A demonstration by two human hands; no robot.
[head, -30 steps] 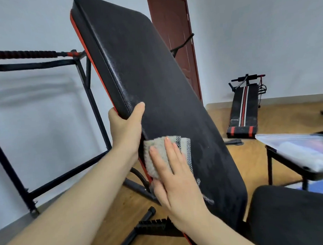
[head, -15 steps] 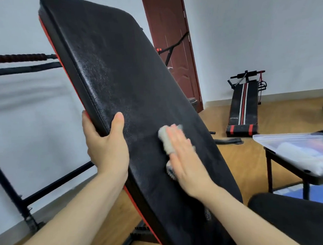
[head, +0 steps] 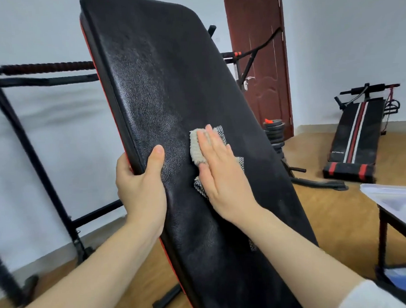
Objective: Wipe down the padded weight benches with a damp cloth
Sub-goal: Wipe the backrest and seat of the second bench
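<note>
A black padded bench back with red trim stands steeply tilted in front of me. My left hand grips its left edge, thumb on the front face. My right hand lies flat on the pad and presses a grey folded cloth against it near the middle. Damp streaks show on the pad above the cloth. A second black bench with red and white stripes lies on the floor at the far right.
A black metal rack with a wrapped bar stands to the left by the wall. A brown door and stacked weight plates are behind the bench. A small table with a clear plastic bin is at right.
My right hand has slid the cloth up the pad from its lower part to the middle. My left hand keeps its grip on the edge. The view has shifted.
</note>
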